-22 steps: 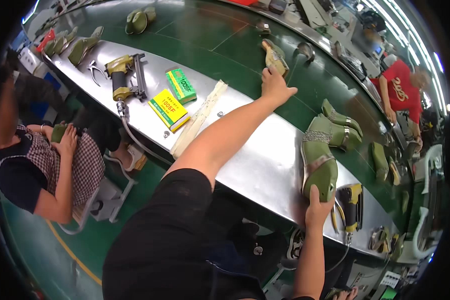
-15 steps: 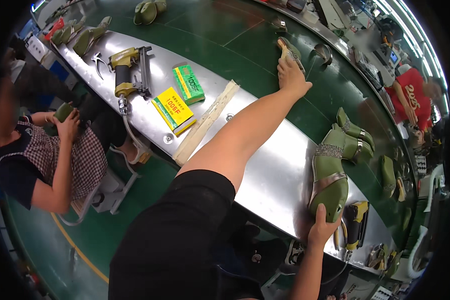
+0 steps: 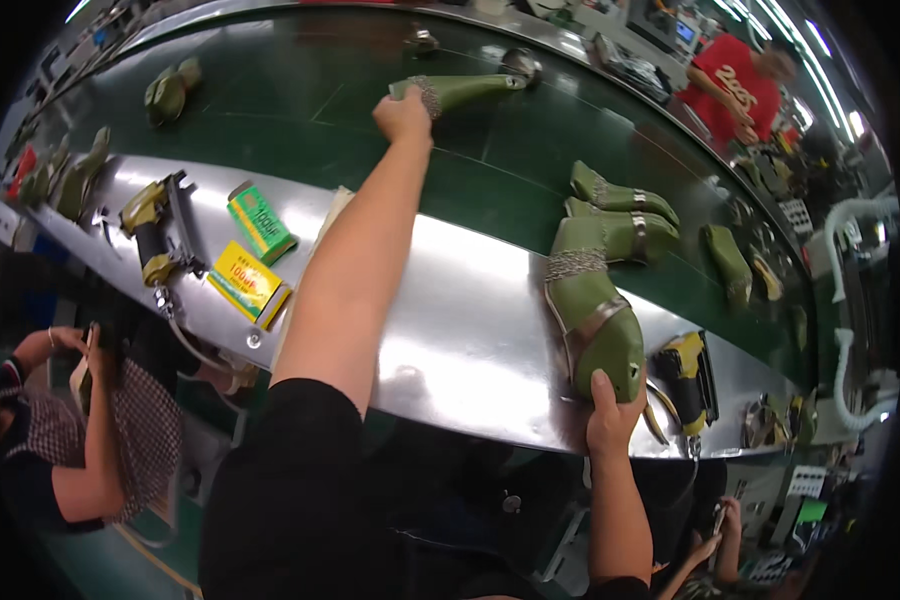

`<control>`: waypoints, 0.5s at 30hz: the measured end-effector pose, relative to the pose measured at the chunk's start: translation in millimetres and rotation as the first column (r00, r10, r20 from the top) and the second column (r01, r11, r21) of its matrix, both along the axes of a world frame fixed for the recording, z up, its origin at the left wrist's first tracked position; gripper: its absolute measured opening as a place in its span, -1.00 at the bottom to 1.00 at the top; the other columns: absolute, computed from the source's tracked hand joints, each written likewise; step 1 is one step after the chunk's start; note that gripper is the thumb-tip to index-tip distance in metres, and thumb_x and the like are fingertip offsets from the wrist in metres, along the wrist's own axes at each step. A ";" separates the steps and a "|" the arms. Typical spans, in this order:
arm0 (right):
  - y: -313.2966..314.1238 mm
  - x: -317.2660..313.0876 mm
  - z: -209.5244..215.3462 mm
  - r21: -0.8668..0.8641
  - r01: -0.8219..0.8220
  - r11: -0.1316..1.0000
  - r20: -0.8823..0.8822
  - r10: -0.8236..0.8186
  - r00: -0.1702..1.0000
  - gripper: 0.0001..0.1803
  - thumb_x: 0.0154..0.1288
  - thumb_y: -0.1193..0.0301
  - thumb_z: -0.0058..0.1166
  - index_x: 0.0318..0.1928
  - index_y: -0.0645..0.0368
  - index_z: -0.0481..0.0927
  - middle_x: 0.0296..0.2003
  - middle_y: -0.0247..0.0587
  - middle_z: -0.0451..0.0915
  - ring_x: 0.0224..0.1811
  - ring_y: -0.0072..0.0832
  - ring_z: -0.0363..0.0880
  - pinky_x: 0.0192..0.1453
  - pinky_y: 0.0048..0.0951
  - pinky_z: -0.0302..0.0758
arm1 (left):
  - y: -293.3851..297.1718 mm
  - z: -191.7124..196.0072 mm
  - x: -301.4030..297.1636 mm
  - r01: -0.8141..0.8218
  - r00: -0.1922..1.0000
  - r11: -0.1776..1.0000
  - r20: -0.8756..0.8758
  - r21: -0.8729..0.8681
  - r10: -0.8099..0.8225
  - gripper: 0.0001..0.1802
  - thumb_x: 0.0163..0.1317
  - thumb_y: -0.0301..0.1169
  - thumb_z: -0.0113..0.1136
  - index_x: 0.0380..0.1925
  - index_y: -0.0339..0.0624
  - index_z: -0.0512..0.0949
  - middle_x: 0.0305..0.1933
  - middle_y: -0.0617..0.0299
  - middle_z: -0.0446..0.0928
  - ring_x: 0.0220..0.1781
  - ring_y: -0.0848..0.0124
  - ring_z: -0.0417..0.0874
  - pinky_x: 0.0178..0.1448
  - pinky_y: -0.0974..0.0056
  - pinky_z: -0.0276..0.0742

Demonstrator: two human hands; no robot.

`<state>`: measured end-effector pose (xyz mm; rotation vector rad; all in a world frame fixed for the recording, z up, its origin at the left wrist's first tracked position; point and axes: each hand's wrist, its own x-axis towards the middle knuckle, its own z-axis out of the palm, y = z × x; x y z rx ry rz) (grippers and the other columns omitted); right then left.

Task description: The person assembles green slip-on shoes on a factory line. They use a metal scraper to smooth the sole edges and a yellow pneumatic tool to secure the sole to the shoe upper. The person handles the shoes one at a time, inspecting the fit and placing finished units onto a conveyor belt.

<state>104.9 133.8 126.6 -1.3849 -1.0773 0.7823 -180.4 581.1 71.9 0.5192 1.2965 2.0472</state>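
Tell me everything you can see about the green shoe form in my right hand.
The form is green, foot-shaped and smooth, like plastic. A rough grey band and a shiny strap cross it. Its rounded near end has a small dark hole; the right hand grips this end. It points away over the metal bench; whether it rests there is unclear.

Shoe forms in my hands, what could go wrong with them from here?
Your left hand grips one green shoe form by its end, so the far end might dip or bump the round metal piece near it. Your right hand holds the other form close to a nail gun, so a sideways swing might knock the two together.
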 end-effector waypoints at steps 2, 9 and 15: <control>-3.8 5.1 8.0 -0.017 0.020 1.000 -0.014 -0.020 1.000 -0.38 0.37 0.53 0.23 0.40 0.36 0.39 0.19 -0.14 0.58 0.23 -0.42 0.54 0.37 -0.37 0.43 | -30.1 27.6 19.2 0.175 0.978 0.976 0.092 0.132 -0.188 -0.62 0.25 -0.29 0.46 -0.18 -0.46 0.69 -0.28 0.05 0.71 -0.40 0.31 0.75 -0.33 0.18 0.72; -1.6 7.5 1.3 0.091 0.054 0.994 -0.032 -0.051 0.998 -0.35 0.39 0.55 0.23 0.44 0.37 0.35 0.26 -0.10 0.55 0.32 -0.38 0.52 0.47 -0.32 0.40 | -63.1 56.2 0.1 0.805 0.562 0.543 -0.013 0.239 -0.827 -0.55 0.41 -0.11 0.39 -0.06 -0.34 0.64 -0.15 0.06 0.74 -0.23 0.29 0.80 -0.08 0.17 0.77; -1.4 9.0 -1.3 0.084 0.072 0.994 -0.012 -0.071 0.997 -0.35 0.38 0.55 0.24 0.44 0.34 0.36 0.23 -0.11 0.57 0.29 -0.39 0.54 0.45 -0.32 0.42 | -142.3 56.8 59.6 0.951 -0.118 -0.007 -0.342 -0.309 -0.932 -0.52 0.31 -0.01 0.43 -0.15 -0.28 0.70 -0.19 0.28 0.68 -0.15 0.54 0.62 0.00 0.38 0.55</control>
